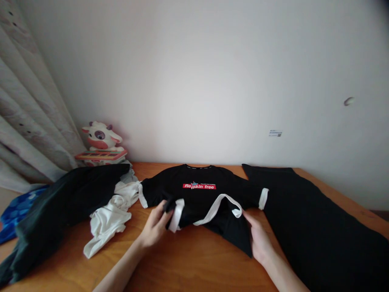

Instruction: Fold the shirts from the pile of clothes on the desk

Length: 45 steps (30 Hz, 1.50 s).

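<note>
A black T-shirt [194, 175] with white sleeve bands and a red "Remain free" print lies front up on the wooden table, its collar toward the wall. My left hand [156, 223] is closed on bunched black fabric at the shirt's lower left, beside a white band. At the lower right, my right hand [258, 237] grips the shirt's hem, its fingertips partly hidden behind the cloth. Between the hands the white-trimmed hem is lifted and curls back, with a black corner hanging down.
Black trousers or similar dark cloth [316, 219] lie along the right. To the left are a dark green garment [60, 202], a crumpled white cloth [109, 221] and blue fabric [18, 209]. A cow keyboard toy [101, 144] stands by the curtain [33, 101]. The wooden table [188, 263] meets the wall.
</note>
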Tool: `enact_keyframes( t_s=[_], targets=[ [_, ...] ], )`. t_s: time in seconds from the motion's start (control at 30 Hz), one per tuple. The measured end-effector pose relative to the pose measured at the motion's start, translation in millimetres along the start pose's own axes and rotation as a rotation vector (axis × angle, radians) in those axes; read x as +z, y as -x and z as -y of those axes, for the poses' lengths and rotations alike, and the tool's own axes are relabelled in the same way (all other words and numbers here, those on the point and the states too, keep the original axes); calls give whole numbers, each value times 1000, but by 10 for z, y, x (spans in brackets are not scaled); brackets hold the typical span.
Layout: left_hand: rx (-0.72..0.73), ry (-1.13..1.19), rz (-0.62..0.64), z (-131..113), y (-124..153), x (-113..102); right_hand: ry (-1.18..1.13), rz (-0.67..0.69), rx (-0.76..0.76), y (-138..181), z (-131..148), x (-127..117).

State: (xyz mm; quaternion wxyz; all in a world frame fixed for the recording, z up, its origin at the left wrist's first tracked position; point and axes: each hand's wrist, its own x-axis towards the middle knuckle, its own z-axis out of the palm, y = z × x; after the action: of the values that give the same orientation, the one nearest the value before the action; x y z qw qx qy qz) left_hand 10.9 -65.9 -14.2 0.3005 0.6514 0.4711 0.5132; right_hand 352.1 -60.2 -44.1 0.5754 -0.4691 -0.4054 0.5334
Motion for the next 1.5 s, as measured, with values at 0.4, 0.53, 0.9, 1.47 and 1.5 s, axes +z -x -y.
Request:
enact_keyframes(
  t_s=[0.4,0.53,0.9,1.47,1.5],
  targets=[
    [-432,554,-102,181,-183,-75,158,-89,28,40,-11,25],
    [-354,313,-60,262,-126,39,568,11,-219,108,-98,14],
    [-251,222,-318,74,-158,-74,575,-101,-419,71,-30,-37],
    [-158,787,-617,25,-279,-411,573,-477,-469,56,277,-226],
    [-156,772,-605,41,-276,-411,507,-412,-366,64,270,-205]
  ],
)
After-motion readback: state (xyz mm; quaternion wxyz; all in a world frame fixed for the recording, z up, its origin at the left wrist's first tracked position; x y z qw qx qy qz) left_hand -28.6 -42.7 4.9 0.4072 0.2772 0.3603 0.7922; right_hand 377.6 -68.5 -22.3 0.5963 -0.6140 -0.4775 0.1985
